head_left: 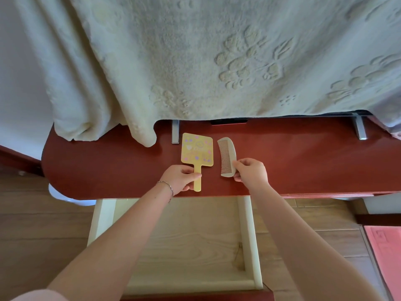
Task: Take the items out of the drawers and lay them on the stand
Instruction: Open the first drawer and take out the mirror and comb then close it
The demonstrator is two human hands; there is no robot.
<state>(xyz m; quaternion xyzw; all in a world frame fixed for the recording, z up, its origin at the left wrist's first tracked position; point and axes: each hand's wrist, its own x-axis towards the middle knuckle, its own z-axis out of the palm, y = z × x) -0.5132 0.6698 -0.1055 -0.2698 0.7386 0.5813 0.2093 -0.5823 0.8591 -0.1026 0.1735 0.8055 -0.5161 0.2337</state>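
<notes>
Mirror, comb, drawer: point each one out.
mirror (197,151), head view, on its yellow back
comb (227,156), head view, on its teeth
drawer (249,235), head view, on its right wall

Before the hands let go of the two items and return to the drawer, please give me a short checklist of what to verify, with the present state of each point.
1. Yellow hand mirror lies flat on the red stand top: ok.
2. Comb lies on the stand top beside the mirror, apart from it: ok.
3. Left hand has let go of the mirror handle: not ok, fingers are closed on it.
4. Right hand has let go of the comb: not ok, it pinches the near end.
5. Open drawer holds nothing more: cannot tell, the arms cover part of it.
6. Blanket is clear of both items: ok.
</notes>
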